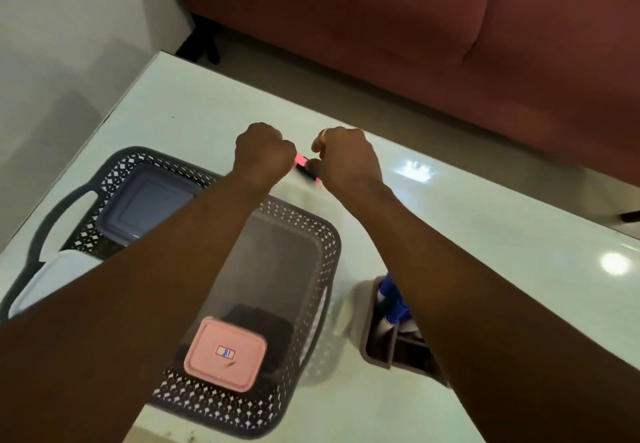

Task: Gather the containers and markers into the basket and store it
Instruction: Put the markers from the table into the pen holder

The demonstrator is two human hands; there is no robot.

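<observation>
A dark perforated basket (313,290) sits on the white table (485,228). Inside it lie a pink-lidded container (225,354), a grey-blue-lidded container (149,203), a white-lidded one (48,281) at the left, and a translucent container (277,262). Beyond the basket's far rim, both my hands are curled around a red and black marker (306,167). My left hand (263,153) grips its left end, and my right hand (346,158) pinches its right end. Most of the marker is hidden by my fingers.
A small brown holder (375,338) with a blue marker (393,299) stands to the right of the basket, partly under my right forearm. A red-brown sofa (415,27) runs behind the table. The table's left edge is near the basket's handle (52,217).
</observation>
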